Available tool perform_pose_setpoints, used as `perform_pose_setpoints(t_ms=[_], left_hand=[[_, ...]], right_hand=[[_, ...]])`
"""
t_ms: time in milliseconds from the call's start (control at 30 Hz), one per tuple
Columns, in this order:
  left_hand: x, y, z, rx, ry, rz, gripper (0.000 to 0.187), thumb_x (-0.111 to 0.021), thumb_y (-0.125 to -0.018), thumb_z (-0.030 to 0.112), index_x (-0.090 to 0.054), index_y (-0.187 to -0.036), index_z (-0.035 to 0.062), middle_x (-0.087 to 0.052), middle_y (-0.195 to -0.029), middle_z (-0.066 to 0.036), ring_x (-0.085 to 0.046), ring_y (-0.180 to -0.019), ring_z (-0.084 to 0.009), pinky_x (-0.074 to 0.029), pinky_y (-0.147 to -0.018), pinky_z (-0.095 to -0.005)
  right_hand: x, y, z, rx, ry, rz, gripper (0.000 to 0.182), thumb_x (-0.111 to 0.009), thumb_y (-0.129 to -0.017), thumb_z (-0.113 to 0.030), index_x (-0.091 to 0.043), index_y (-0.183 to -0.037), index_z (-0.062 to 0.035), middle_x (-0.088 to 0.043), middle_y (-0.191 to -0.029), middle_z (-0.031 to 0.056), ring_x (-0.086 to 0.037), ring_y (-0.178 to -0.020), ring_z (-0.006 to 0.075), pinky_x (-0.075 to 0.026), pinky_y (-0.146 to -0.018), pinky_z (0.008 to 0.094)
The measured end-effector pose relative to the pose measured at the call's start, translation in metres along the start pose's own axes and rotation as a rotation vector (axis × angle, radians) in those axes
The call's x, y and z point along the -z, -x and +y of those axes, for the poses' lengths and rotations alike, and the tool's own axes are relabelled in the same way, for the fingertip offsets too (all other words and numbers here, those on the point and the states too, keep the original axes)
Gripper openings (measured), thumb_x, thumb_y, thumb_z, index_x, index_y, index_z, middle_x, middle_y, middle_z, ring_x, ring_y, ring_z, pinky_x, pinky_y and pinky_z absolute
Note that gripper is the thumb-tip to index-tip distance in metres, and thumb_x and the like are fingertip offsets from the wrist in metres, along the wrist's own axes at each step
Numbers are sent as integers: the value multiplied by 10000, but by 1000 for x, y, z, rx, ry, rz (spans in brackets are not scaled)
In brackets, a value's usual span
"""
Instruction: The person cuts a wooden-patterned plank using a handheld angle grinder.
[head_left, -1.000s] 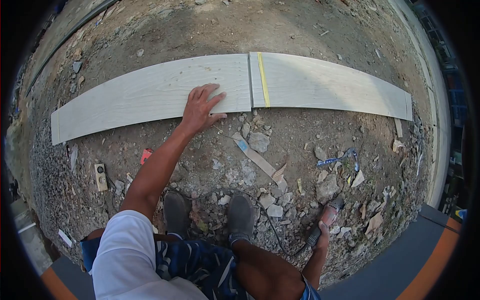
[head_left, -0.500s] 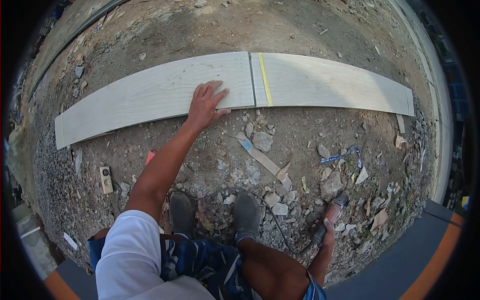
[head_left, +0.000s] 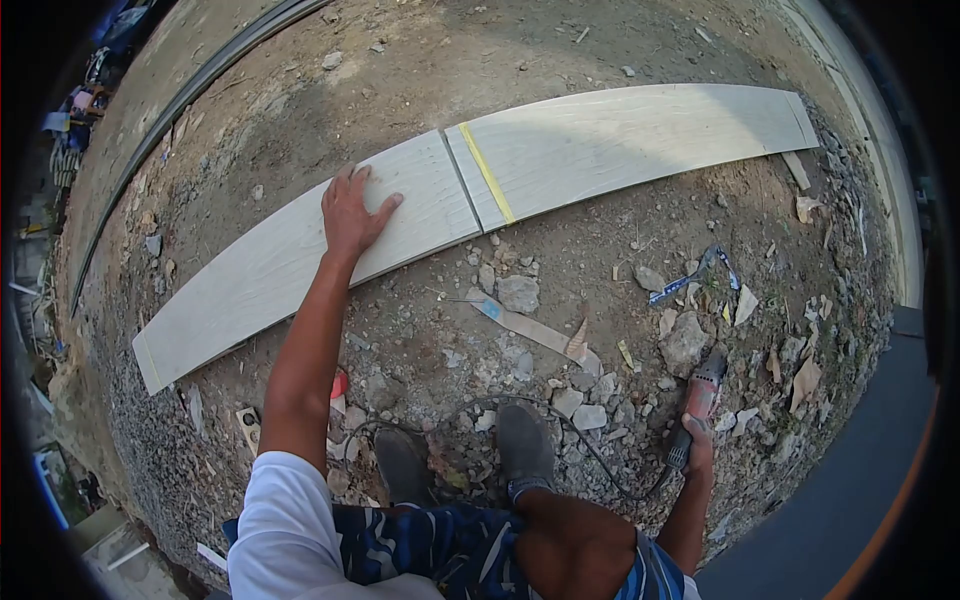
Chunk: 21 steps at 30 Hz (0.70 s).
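My left hand point(head_left: 352, 215) lies with fingers spread on the left pale board point(head_left: 265, 265), near its upper edge. A narrow dark gap separates that board from the right pale board point(head_left: 640, 140), which has a yellow strip point(head_left: 487, 175) across it near the gap. Low on the right, my right hand point(head_left: 699, 440) is wrapped round the body of a red and black angle grinder point(head_left: 706, 388), whose head points up and away from me. A black cord point(head_left: 600, 460) runs from the tool's rear across the ground towards my feet.
A power socket strip point(head_left: 249, 428) and a red object point(head_left: 339, 384) lie beside my left arm. Stones, including a large rock point(head_left: 685, 345), a flat strip point(head_left: 535, 330) and a blue band point(head_left: 715, 262) are scattered on the ground. Long dark pipes point(head_left: 190, 90) curve along the upper left.
The view has turned, so the boards now slope up to the right. My left hand sits nearer the left board's upper edge. My right hand still holds the grinder.
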<state>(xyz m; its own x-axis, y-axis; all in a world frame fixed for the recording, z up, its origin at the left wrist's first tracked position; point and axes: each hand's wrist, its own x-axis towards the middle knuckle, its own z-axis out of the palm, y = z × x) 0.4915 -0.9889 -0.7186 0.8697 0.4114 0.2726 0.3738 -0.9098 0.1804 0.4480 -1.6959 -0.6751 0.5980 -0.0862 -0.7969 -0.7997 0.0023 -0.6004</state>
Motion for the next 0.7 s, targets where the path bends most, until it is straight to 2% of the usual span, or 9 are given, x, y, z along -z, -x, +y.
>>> perform_pose_setpoints(t_ms=[67,100,167,300,367,400,467,700], left_hand=[[2,-15,-11,103,-73,-65,912,-738,-808,665,-531,-1448,50,-529,-1466,-203,-477,-1375,-384,-282,-1201,-497],[5,-20,-13,95,-75,-67,912,-738,-808,665,-531,-1448,50,-529,-1466,-203,-477,-1375,-384,-282,-1201,-497],[12,-32,-17,185,-92,-259,945,-775,-759,672,-552,-1424,39,-570,-1423,-208,-502,-1360,-364,-317,-1184,-484],[20,-42,-15,208,-75,-277,967,-824,-687,675,-603,-1362,20,-630,-1345,-210,-566,-1297,-348,-395,-1134,-458],[22,-47,-14,278,-7,-321,1075,-825,-608,746,-614,-1337,-14,-640,-1314,-205,-582,-1267,-342,-412,-1110,-460],[21,-48,-15,272,-12,-323,1075,-825,-608,746,-614,-1337,-14,-640,-1314,-205,-582,-1267,-342,-412,-1110,-460],[21,-49,-16,280,2,-302,1050,-850,-578,732,-652,-1278,-25,-670,-1254,-207,-627,-1196,-348,-475,-1045,-453],[21,-53,-18,288,61,-317,1018,-886,-547,698,-676,-1225,-32,-683,-1211,-212,-647,-1147,-352,-499,-1010,-443]], right_hand=[[2,-1,0,-4,-12,-10,375,-747,-895,-276,-561,-1100,-22,-684,-894,131,-701,-716,250,-589,-589,382],[3,-2,2,-7,-17,-20,386,-750,-891,-277,-562,-1104,-17,-682,-897,132,-702,-718,250,-589,-594,382],[8,-7,7,-9,-30,-8,397,-753,-885,-277,-562,-1109,-10,-682,-899,135,-702,-720,250,-590,-600,382],[10,-8,10,4,-47,14,418,-758,-869,-274,-560,-1113,2,-680,-898,142,-702,-719,253,-592,-620,383],[9,-9,9,0,-58,10,423,-760,-865,-276,-559,-1113,2,-680,-899,142,-702,-717,253,-591,-624,382],[9,-8,10,0,-62,8,429,-762,-860,-279,-558,-1112,2,-680,-899,142,-702,-716,254,-591,-627,381],[11,-9,11,4,-60,13,430,-763,-857,-278,-557,-1113,-1,-680,-898,141,-701,-715,254,-590,-627,382],[8,-8,10,31,-53,17,409,-754,-862,-267,-556,-1116,-15,-673,-871,124,-699,-708,250,-583,-621,378]])
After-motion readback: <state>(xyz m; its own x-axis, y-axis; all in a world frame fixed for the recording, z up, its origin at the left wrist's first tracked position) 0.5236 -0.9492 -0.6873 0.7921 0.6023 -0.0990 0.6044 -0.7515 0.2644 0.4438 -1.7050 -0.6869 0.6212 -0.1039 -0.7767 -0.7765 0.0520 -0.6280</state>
